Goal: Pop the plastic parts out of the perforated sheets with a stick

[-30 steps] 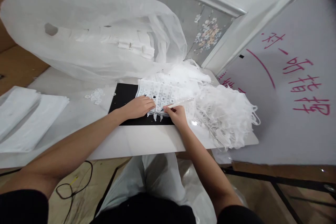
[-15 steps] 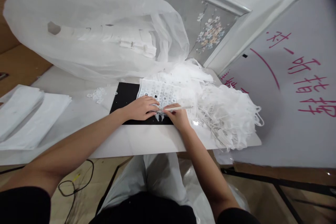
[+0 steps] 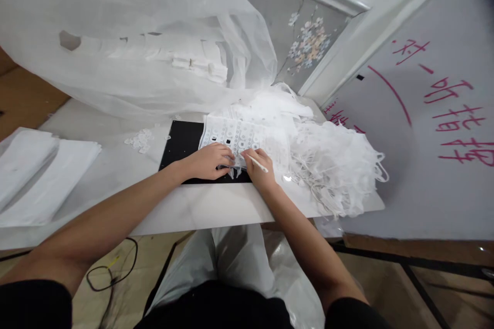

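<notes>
A white die-cut sheet (image 3: pixel 243 136) full of small round pieces lies on a black mat (image 3: pixel 183 140) on the white table. My left hand (image 3: pixel 210 160) rests on the sheet's near edge, fingers curled and pressing it down. My right hand (image 3: pixel 259 168) sits just right of it, pinched round a thin white stick (image 3: pixel 258 163) whose tip touches the sheet. The two hands almost touch.
A heap of white stringy offcuts (image 3: pixel 332 167) lies right of the sheet. Loose small white pieces (image 3: pixel 141 140) lie left of the mat. Stacked white bags (image 3: pixel 38 175) sit at the table's left. A big translucent bag (image 3: pixel 135 51) fills the back. A board with red writing (image 3: pixel 436 113) leans at the right.
The stick in my right hand has swung from pointing right, nearly flat, to a steeper angle with its tip on the sheet. My left hand has stayed on the sheet's edge.
</notes>
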Tool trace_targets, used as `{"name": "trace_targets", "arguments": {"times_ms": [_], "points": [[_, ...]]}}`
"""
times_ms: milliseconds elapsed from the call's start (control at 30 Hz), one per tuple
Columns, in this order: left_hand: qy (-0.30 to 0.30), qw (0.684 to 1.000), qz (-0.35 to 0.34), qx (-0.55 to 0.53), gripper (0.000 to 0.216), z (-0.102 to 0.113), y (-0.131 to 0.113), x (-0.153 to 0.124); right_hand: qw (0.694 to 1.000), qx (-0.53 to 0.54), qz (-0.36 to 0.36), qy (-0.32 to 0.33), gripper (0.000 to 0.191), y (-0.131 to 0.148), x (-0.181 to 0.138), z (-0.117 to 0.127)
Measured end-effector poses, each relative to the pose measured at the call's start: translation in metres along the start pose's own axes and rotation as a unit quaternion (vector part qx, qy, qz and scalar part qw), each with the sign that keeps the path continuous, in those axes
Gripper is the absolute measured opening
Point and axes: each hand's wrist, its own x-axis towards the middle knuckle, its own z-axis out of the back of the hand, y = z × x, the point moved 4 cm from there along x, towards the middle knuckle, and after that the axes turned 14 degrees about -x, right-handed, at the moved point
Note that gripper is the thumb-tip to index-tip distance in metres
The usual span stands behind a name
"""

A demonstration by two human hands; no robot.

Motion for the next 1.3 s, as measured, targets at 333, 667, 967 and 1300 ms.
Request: {"name": "trace_targets", "arguments": {"times_ms": [333,667,967,1300], "points": [[0.007,0.999,0.021,0.028,0.034,-0.007,-0.003,-0.001,0.937,0.266,-0.227,0.024,0.032,-0.056,-0.030,0.020],[0.011,0.999,0.011,0.029,0.025,-0.011,-0.004,0.004,0.943,0.255,-0.211,0.044,0.030,-0.051,-0.035,0.014],[0.014,1.000,0.026,-0.005,0.025,-0.009,0.000,0.001,0.948,0.246,-0.196,0.044,0.030,-0.050,-0.035,0.019],[0.044,0.998,0.048,-0.002,0.035,-0.010,-0.001,0.001,0.957,0.220,-0.185,0.039,0.027,-0.048,-0.035,0.019]]}}
